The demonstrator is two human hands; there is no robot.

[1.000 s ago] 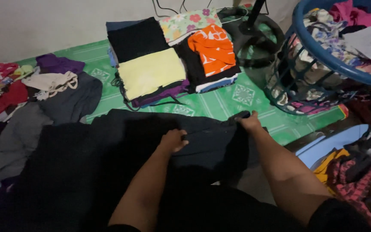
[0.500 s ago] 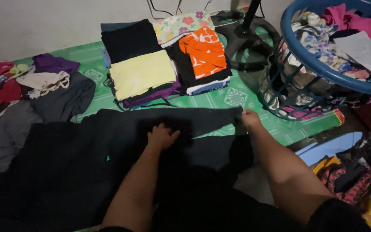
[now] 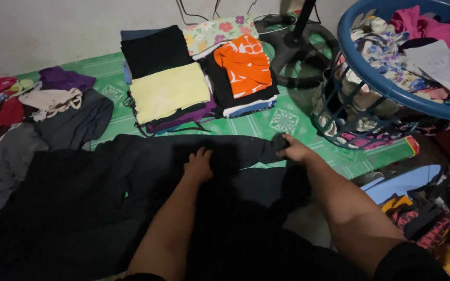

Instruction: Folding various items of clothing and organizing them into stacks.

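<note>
The left hand point(image 3: 199, 165) lies palm down, fingers spread and flat, pressing on the large black cloth garment point(image 3: 131, 177) that is spread over the green patterned floor mat point(image 3: 266, 125); its grip is open, holding nothing. The forearm runs straight up from the lower edge of the view. The right hand point(image 3: 294, 151) reaches further out, its grip closed on the far right corner of the same black garment, pinching a bunched end of the fabric just above the mat.

Beyond the garment, well apart from both hands, stand two stacks of folded clothes: one topped by a pale yellow folded cloth point(image 3: 169, 91), the other by an orange and white folded cloth point(image 3: 246, 62). To the right, near the right hand, a blue plastic laundry basket point(image 3: 376, 78) is heaped with mixed clothes. A black round fan base point(image 3: 292, 49) stands behind the stacks. At the left lie a grey garment point(image 3: 74, 122) and loose red and purple clothes.
</note>
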